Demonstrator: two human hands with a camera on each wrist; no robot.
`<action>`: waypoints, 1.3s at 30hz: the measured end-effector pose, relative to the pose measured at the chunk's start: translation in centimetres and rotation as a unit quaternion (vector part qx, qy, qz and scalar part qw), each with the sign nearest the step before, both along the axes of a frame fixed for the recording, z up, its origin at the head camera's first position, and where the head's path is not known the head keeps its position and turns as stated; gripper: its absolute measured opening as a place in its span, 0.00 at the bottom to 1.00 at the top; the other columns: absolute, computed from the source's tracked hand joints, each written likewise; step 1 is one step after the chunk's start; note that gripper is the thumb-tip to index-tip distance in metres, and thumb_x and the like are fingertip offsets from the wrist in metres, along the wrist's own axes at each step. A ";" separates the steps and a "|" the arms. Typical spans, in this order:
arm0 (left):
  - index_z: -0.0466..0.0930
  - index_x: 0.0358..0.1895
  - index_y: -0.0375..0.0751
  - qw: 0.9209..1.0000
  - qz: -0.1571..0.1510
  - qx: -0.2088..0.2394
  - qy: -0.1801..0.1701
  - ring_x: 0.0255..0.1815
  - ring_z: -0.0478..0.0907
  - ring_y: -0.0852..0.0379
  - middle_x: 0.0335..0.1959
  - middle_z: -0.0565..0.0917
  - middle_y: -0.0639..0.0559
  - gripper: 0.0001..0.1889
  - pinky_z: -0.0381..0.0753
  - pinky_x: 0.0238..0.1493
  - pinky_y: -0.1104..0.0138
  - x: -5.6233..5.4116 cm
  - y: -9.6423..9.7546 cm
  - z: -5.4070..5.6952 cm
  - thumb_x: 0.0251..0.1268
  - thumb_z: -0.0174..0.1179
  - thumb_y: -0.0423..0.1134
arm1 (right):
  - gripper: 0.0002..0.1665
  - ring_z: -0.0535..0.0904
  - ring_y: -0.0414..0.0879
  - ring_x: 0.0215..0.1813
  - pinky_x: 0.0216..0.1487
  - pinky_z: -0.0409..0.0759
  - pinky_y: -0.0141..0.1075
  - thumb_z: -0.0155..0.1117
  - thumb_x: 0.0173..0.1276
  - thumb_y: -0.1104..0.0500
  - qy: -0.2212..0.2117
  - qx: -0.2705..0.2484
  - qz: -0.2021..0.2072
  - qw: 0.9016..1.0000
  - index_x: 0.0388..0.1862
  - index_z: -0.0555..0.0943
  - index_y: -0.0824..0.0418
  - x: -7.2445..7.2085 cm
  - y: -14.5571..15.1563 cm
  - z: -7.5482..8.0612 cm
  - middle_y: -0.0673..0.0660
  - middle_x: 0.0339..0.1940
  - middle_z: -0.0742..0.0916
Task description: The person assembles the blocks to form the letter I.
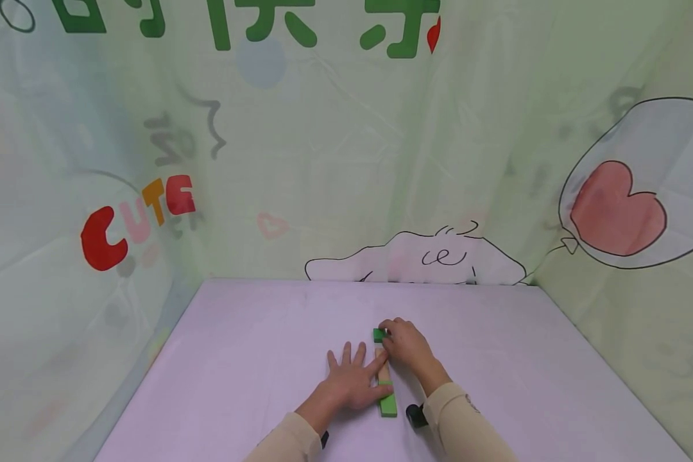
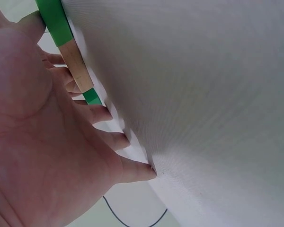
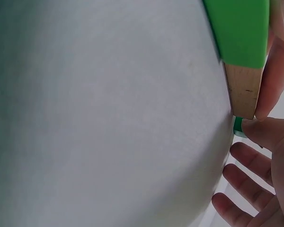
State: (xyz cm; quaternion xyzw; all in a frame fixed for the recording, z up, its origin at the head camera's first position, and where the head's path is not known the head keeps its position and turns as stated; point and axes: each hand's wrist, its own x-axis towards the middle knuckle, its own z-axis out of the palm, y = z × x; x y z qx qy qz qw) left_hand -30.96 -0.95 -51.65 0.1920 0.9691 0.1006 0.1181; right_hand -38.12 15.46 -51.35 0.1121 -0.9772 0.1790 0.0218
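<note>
In the head view a narrow row of blocks lies on the table: a light green block (image 1: 389,408) nearest, a plain wooden block (image 1: 384,374) in the middle, and a small dark green block (image 1: 377,335) at the far end, slightly apart. My left hand (image 1: 351,385) is spread, its thumb on the light green block and its index finger across the wooden one. The other left fingertips rest on the table. With thumb and index finger, my right hand (image 1: 411,346) pinches the dark green block, partly covering it. The right wrist view shows the right thumb (image 3: 260,130) against that block.
A pale lilac cloth covers the table (image 1: 254,346). Printed fabric walls (image 1: 346,160) rise behind it and on both sides. Dark wrist devices show below the sleeves, one of them a black piece (image 1: 416,416) beside the right wrist.
</note>
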 end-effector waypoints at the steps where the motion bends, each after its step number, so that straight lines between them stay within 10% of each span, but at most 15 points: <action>1: 0.53 0.82 0.73 1.000 0.000 0.001 0.000 0.85 0.49 0.33 0.84 0.57 0.42 0.39 0.49 0.75 0.28 0.0 0.0 0.0 0.71 0.44 0.75 | 0.19 0.82 0.54 0.49 0.55 0.83 0.53 0.67 0.67 0.63 -0.001 0.001 0.000 1.000 0.57 0.84 0.59 0.0 0.0 0.0 0.58 0.47 0.87; 20: 0.52 0.82 0.74 1.000 0.003 0.005 -0.009 0.85 0.47 0.34 0.85 0.56 0.43 0.39 0.48 0.75 0.28 -0.2 0.1 -0.3 0.70 0.44 0.76 | 0.22 0.82 0.53 0.48 0.53 0.83 0.52 0.68 0.67 0.61 -0.003 0.006 -0.008 1.000 0.60 0.83 0.58 -0.2 0.1 -0.3 0.58 0.47 0.87; 39: 0.59 0.81 0.72 1.000 0.011 0.020 -0.013 0.84 0.50 0.33 0.84 0.59 0.42 0.39 0.50 0.74 0.28 -0.6 0.1 0.0 0.69 0.49 0.76 | 0.25 0.83 0.56 0.54 0.61 0.79 0.56 0.63 0.74 0.58 -0.013 -0.102 -0.032 0.994 0.68 0.78 0.63 0.7 1.0 -0.6 0.62 0.50 0.87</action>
